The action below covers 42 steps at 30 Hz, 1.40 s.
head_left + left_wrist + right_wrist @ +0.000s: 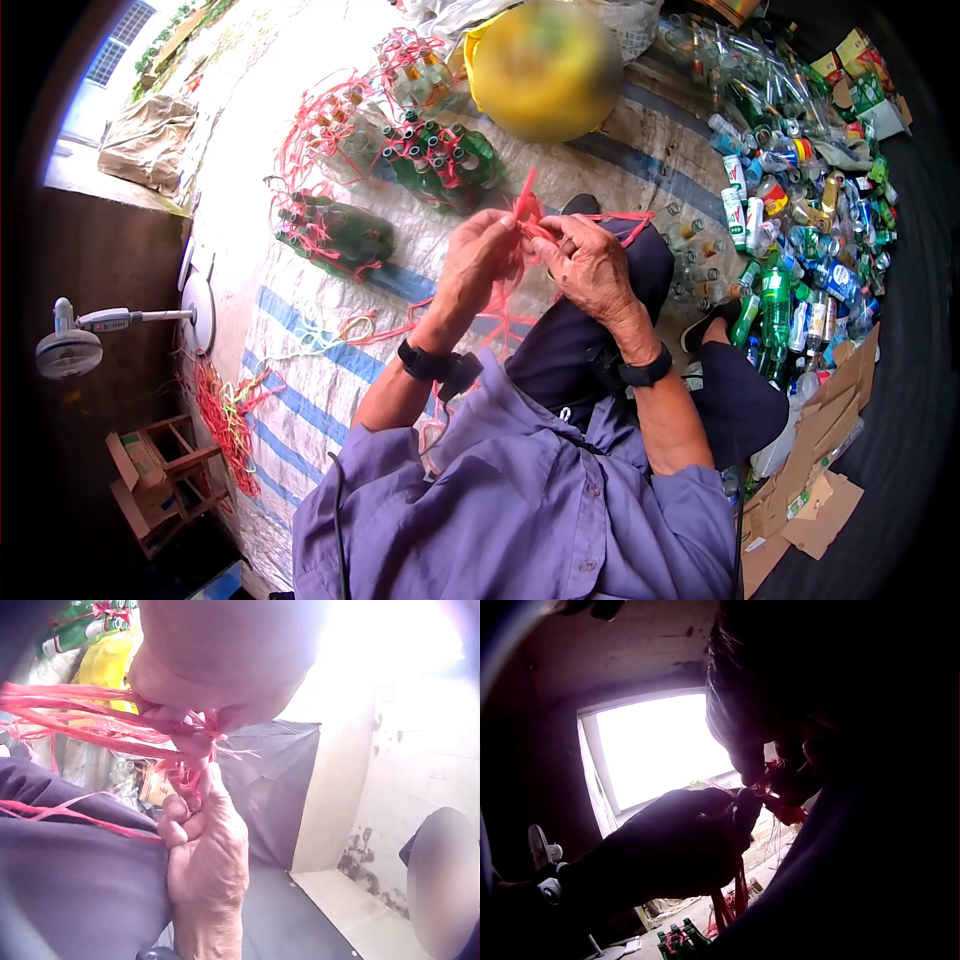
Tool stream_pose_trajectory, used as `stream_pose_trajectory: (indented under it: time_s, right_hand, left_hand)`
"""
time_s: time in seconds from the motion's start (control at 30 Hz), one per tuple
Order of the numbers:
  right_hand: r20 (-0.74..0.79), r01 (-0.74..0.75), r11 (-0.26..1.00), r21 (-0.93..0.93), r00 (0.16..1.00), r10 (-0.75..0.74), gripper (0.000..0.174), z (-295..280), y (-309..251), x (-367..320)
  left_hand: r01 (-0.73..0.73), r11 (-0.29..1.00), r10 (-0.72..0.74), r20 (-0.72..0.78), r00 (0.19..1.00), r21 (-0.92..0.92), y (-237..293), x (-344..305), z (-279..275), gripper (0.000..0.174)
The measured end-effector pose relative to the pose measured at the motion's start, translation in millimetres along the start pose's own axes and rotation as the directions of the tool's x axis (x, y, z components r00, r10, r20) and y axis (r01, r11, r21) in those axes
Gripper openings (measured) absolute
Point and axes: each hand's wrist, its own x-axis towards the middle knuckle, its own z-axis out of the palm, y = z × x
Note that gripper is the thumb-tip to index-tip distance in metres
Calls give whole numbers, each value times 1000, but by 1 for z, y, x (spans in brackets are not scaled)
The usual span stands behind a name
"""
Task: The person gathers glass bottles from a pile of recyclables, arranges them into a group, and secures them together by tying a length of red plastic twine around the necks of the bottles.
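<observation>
Your purple shirt (520,490) fills six o'clock. Near center, toward one o'clock, your left hand (478,252) and right hand (595,268) pinch red twine (526,200) between thumbs and fingers; best draw strands evenly, fingertips close, loose ends clear.

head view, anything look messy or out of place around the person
The string pile on the left lies in a loose tangle, and the heap of bottles and cans on the right is jumbled, unlike the tied green bottles. No spill is evident.
</observation>
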Motion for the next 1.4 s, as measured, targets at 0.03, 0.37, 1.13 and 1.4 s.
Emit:
stream_pose_trajectory:
  time_s: [0.03, 0.37, 1.13, 1.4]
  right_hand:
    - [-35, -26, 999, 21, 999, 26, 24, 2, 2, 0]
    - [-95, -74, 986, 149, 991, 89, 24, 6, 9, 0]
    - [-49, -5, 996, -86, 999, 0, 21, 5, 7, -2]
    - [-35, -41, 996, -84, 999, 38, 21, 3, 7, -3]
  left_hand:
    - [-41, 999, 41, 21, 999, 0, 3, 4, -4, 20]
    - [-405, 868, 400, 77, 913, 288, 126, 24, 3, 19]
    - [-610, 687, 533, 296, 792, 395, 205, 46, 19, 25]
    - [-672, 583, 638, 256, 727, 457, 198, 47, 28, 27]
